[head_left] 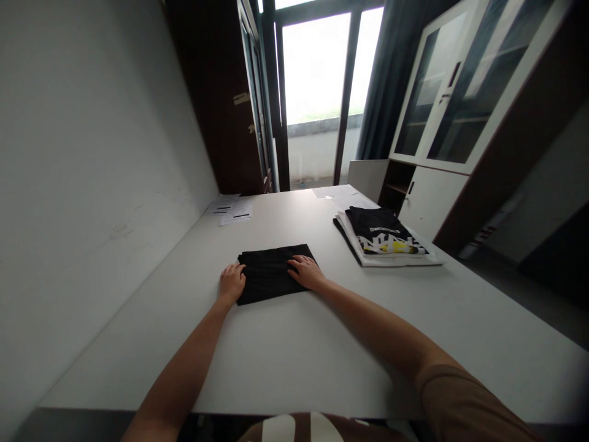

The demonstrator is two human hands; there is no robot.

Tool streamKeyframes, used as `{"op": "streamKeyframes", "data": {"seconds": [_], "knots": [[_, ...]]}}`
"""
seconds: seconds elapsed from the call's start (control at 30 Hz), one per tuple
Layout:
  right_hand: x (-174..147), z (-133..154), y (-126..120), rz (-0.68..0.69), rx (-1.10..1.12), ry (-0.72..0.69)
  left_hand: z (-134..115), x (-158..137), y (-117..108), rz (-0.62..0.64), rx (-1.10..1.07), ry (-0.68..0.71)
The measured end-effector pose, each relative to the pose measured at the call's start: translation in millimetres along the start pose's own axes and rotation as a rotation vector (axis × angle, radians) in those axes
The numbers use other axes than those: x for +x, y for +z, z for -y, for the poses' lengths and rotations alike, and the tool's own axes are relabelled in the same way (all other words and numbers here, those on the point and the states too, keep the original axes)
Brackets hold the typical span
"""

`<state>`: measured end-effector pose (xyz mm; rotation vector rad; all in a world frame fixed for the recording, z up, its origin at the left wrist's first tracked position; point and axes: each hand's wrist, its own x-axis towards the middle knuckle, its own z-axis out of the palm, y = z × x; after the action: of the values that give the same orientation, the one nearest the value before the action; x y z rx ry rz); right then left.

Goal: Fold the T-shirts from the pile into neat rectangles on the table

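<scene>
A folded black cloth garment (269, 274) lies flat on the white table in front of me, its print or label, if any, out of sight. At its left edge rests my left hand (232, 283), fingers slightly bent and touching the border of the cloth. My right hand (307, 272) lies palm down across the right end of the garment, with its fingers apart on top. To the right is a stack of folded T-shirts (391, 236), black and white, the top one black with white lettering and a yellow print.
The white table (285, 356) runs along a wall on the left. Paper sheets (235, 212) lie at its far left, and more papers (345, 195) at the far right. A white cabinet with glass doors (444, 92) stands beyond the right side. Ahead is a glass door (317, 73).
</scene>
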<state>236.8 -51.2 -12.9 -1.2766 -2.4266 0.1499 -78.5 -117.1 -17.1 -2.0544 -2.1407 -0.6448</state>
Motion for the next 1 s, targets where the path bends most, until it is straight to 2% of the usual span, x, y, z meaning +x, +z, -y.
{"op": "streamKeyframes", "data": {"seconds": [0.1,0.2,0.3,0.4,0.5,0.7,1.0], "knots": [[0,0,1,-0.001,-0.003,0.000,-7,-1,-7,-0.023,-0.006,0.065],[0,0,1,-0.018,-0.007,-0.009,-20,-4,-15,-0.024,-0.036,0.214],[-1,0,0,-0.019,-0.008,-0.008,-34,-10,-17,0.040,-0.082,0.381],[-1,1,-1,-0.013,-0.004,-0.007,-41,-15,-15,0.144,-0.111,0.463],[0,1,-1,-0.002,0.001,-0.002,-41,-17,-12,0.205,-0.123,0.453],[0,-1,2,-0.016,-0.003,-0.007,-35,-14,-7,0.228,-0.109,0.374],[1,-2,2,-0.022,0.011,-0.027,-27,-13,2,0.171,0.018,0.169]]}}
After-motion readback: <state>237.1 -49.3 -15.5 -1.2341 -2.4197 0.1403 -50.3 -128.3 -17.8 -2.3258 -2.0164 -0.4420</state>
